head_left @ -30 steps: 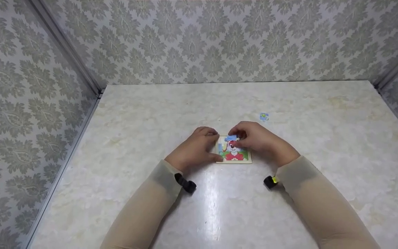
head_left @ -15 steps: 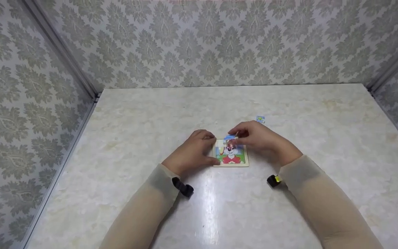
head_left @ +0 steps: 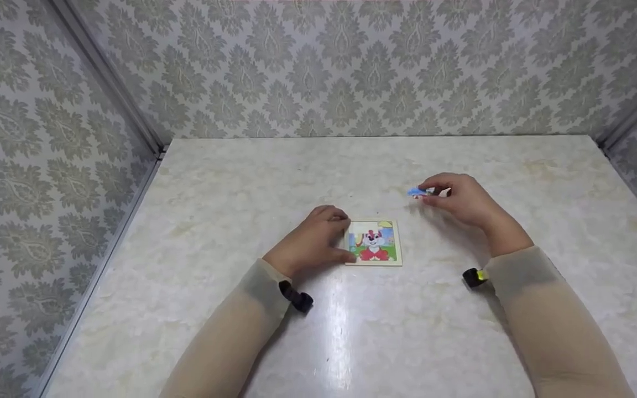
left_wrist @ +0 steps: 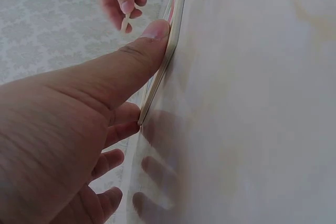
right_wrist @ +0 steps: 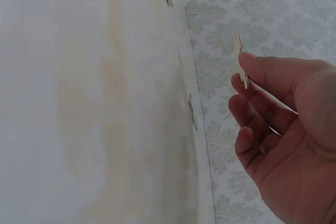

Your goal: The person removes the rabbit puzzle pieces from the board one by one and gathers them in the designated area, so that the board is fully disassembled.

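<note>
A small square jigsaw puzzle board (head_left: 399, 246) with a light wooden rim lies on the table, showing a red and white cartoon animal. Bare wood shows in its upper left part. My left hand (head_left: 316, 237) holds the board's left side, thumb at the near corner and a finger at the far one. In the left wrist view the thumb (left_wrist: 142, 51) presses on the rim. Right of the board and beyond it, my right hand (head_left: 462, 202) pinches a blue jigsaw piece (head_left: 417, 192) between thumb and fingers. That piece (right_wrist: 241, 66) is raised off the table in the right wrist view.
Another loose jigsaw piece (right_wrist: 192, 112) lies flat on the table, below the right hand. The pale marbled table (head_left: 241, 182) meets a patterned wall (head_left: 340, 66) at the back, with another on the left (head_left: 20, 193).
My right hand has lifted the blue piece off the board's top and carried it right and away, near the loose piece. The left hand stays at the board's left side.
</note>
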The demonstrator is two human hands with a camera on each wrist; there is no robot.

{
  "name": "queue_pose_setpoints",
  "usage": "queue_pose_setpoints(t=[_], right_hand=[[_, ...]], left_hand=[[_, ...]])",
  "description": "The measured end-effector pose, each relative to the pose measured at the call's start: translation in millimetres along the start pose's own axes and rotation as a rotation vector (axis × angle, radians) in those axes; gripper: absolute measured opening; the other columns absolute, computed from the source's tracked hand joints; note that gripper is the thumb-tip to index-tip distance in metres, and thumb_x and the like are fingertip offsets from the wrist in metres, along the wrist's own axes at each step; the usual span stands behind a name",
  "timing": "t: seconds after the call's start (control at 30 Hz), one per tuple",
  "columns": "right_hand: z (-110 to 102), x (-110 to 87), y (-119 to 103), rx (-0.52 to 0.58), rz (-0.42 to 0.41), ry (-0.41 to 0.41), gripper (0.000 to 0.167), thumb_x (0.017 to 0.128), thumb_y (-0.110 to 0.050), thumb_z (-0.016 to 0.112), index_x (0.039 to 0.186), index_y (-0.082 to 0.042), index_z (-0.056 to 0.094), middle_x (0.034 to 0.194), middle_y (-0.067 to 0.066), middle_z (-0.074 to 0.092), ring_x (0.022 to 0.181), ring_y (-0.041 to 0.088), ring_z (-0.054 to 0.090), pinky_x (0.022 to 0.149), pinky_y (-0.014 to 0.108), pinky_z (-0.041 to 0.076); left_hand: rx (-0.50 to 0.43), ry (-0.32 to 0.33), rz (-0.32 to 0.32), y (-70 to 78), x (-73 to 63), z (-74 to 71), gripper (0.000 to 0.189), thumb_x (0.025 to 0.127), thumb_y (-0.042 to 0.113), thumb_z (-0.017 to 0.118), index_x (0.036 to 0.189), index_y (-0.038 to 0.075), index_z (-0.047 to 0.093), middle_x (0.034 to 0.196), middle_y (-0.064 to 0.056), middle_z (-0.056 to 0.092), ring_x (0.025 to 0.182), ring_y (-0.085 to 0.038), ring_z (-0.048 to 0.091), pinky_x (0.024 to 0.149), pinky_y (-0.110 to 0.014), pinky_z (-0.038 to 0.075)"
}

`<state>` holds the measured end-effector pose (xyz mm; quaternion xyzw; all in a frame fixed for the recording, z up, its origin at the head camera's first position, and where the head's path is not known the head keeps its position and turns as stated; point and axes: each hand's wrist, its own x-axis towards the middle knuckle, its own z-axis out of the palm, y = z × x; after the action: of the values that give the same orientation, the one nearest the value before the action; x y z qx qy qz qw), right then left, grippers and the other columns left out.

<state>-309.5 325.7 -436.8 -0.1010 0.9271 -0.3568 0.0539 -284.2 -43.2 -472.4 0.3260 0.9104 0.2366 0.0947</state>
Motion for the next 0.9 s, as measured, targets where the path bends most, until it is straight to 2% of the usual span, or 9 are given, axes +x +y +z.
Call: queue_pose_setpoints(t=[0.23,0.37,0.5,0.6,0.77,0.9], right_hand=[[-15,-0.5,22,-0.042,0.068,0.053,0.041,0.112,-0.03,0.074,0.147,-0.007,0.074,0.153,0.022,0.069,0.132,0.041,0.063,0.109,0.056,0.051],[-20,-1.6,34,-0.039,0.155,0.057,0.045,0.113,-0.03,0.073,0.151,-0.006,0.071,0.153,0.024,0.066,0.133,0.04,0.06,0.111,0.056,0.049],[-21,-1.7,43,-0.03,0.219,0.047,0.045,0.114,-0.027,0.071,0.154,-0.007,0.069,0.15,0.026,0.065,0.127,0.038,0.058,0.108,0.054,0.05],[-21,-0.5,46,-0.034,0.24,0.045,0.044,0.114,-0.026,0.07,0.154,-0.007,0.069,0.148,0.025,0.065,0.123,0.036,0.058,0.106,0.053,0.051],[-20,1.2,51,-0.051,0.266,0.047,0.043,0.115,-0.023,0.069,0.154,-0.006,0.068,0.152,0.025,0.064,0.125,0.036,0.057,0.112,0.059,0.051],[-18,2.5,52,-0.082,0.24,0.063,0.043,0.113,-0.02,0.07,0.153,-0.003,0.068,0.153,0.026,0.065,0.121,0.036,0.058,0.107,0.058,0.052]], left_hand=[[0.014,-0.007,-0.017,2.0,-0.3,-1.7,0.086,0.096,0.048,0.092,0.164,0.008,0.06,0.167,-0.006,0.056,0.168,-0.026,0.035,0.142,-0.04,0.033],[0.015,-0.008,-0.011,2.0,-0.8,-1.5,0.086,0.096,0.047,0.092,0.164,0.007,0.06,0.167,-0.006,0.055,0.168,-0.026,0.035,0.141,-0.039,0.034],[0.019,-0.006,-0.014,2.2,-2.2,-1.6,0.085,0.096,0.048,0.092,0.164,0.008,0.06,0.168,-0.005,0.055,0.169,-0.025,0.035,0.141,-0.038,0.035],[0.029,-0.01,-0.019,2.6,-2.5,-2.1,0.085,0.096,0.049,0.091,0.164,0.009,0.06,0.168,-0.004,0.055,0.169,-0.025,0.034,0.141,-0.038,0.034],[0.031,-0.018,-0.016,3.8,-1.8,-3.1,0.085,0.097,0.051,0.09,0.165,0.009,0.059,0.169,-0.005,0.055,0.17,-0.025,0.033,0.142,-0.04,0.033],[0.039,-0.018,-0.02,2.2,-2.4,-1.7,0.087,0.098,0.052,0.089,0.166,0.009,0.058,0.17,-0.005,0.054,0.169,-0.025,0.034,0.142,-0.04,0.034]])
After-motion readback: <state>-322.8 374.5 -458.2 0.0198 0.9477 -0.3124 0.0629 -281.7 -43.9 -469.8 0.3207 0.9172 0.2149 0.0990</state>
